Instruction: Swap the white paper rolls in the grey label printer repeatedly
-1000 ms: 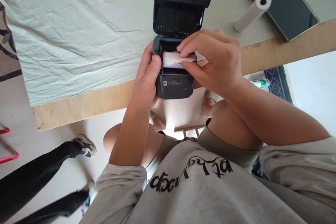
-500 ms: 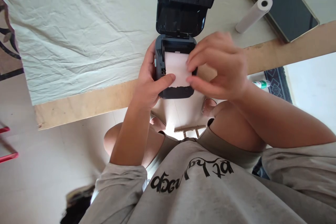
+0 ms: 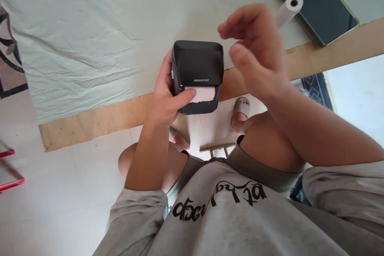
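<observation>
My left hand grips a small black label printer by its left side, near the table's front edge. The printer's lid is down, and a white strip of paper sticks out below it, its end torn unevenly. My left thumb presses on that paper. To the right of the printer, my right hand is raised in the air, slightly blurred, its fingers apart and nothing between them. It partly covers a white paper roll standing behind it.
A dark smartphone lies at the far right beside the roll. Pale cloth covers the table, leaving a bare wooden edge along the front. Red bars show at the lower left. A patterned mat lies on the floor at right.
The printer's lid has swung from open to shut over the paper. My right hand has left the paper and moved up, away from the printer. My left hand keeps its hold.
</observation>
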Demonstrator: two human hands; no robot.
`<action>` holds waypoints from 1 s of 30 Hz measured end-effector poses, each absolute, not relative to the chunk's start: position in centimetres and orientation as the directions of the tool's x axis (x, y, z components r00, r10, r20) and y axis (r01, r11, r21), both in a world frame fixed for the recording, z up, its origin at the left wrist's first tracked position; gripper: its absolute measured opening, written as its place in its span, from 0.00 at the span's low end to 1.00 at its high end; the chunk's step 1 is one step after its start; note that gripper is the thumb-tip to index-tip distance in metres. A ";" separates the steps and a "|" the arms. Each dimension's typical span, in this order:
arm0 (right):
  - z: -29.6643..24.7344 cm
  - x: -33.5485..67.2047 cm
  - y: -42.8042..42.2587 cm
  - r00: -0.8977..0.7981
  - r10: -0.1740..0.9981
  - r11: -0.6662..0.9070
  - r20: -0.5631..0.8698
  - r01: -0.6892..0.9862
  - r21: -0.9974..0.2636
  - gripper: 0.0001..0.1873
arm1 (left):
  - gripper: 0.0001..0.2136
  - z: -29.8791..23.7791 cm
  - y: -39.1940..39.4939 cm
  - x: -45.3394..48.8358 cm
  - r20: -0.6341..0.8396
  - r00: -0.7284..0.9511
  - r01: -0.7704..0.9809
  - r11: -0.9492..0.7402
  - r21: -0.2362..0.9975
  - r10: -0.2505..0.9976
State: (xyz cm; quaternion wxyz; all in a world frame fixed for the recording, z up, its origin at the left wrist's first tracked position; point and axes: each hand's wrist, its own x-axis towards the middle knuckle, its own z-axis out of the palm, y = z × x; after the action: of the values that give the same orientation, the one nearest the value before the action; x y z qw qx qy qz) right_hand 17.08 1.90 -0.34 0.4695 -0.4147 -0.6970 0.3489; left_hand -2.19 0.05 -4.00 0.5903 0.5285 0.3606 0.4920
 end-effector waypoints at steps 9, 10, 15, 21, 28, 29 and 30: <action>-1.2 16.4 2.2 -0.505 0.861 0.291 0.065 0.383 -0.877 0.38 | 0.19 -3.1 -0.4 -1.6 0.017 0.187 -0.226 0.026 0.974 0.982; -1.2 16.4 2.2 -0.501 0.863 0.280 0.055 0.386 -0.879 0.37 | 0.18 -3.0 -0.5 -1.6 0.005 0.183 -0.223 0.037 0.974 0.983; -1.0 16.5 2.1 -0.485 0.874 0.218 0.012 0.371 -0.903 0.37 | 0.13 -2.3 -0.6 -1.4 -0.012 0.172 -0.243 0.054 0.968 0.985; -1.0 16.4 2.1 -0.508 0.862 0.164 0.014 0.253 -0.953 0.36 | 0.15 -2.3 -0.7 -1.3 -0.056 0.159 -0.239 0.094 0.966 0.986; -1.4 16.3 2.3 -0.511 0.858 0.188 0.058 0.208 -0.960 0.37 | 0.15 -2.4 -0.7 -1.1 -0.036 0.131 -0.272 0.071 0.960 0.991; -1.5 16.3 2.4 -0.514 0.855 0.194 0.060 0.211 -0.958 0.37 | 0.15 -2.3 -0.7 -1.1 -0.035 0.132 -0.267 0.069 0.961 0.991; -1.5 16.3 2.4 -0.518 0.853 0.198 0.059 0.217 -0.956 0.37 | 0.15 -2.3 -0.7 -1.1 -0.035 0.133 -0.262 0.069 0.963 0.991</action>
State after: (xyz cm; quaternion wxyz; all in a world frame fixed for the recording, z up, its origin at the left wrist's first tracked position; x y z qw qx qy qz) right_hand 16.33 2.39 -1.47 0.3129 -0.3781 -0.7077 0.5082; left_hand -1.09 -0.73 -2.33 0.6063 0.4460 0.4086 0.5164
